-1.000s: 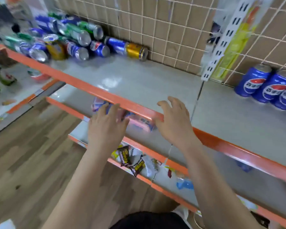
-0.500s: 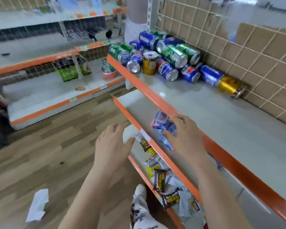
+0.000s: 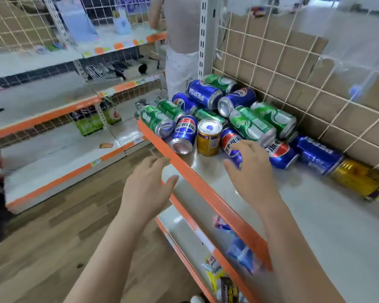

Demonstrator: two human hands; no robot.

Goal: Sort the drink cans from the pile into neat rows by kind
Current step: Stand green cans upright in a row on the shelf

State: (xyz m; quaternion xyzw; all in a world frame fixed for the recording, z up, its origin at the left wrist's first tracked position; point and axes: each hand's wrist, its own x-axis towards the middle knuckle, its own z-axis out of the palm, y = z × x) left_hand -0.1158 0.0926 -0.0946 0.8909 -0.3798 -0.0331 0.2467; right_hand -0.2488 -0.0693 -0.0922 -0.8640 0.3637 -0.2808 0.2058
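Blue, green and gold drink cans (image 3: 223, 114) lie heaped at the far end of a shop shelf (image 3: 315, 226), mostly on their sides. They are wedged against one another and the wire grid backing (image 3: 293, 73), which likely keeps them from rolling. One gold can (image 3: 208, 137) stands upright at the front. The right hand (image 3: 253, 173) reaches over the nearest blue can (image 3: 231, 143), its grip spread wide as if to span the can's body and holding nothing; whether the fingertips touch it cannot be told. The left hand (image 3: 146, 186) hovers open and empty beside the shelf's orange lip (image 3: 197, 183). No rows are in view yet.
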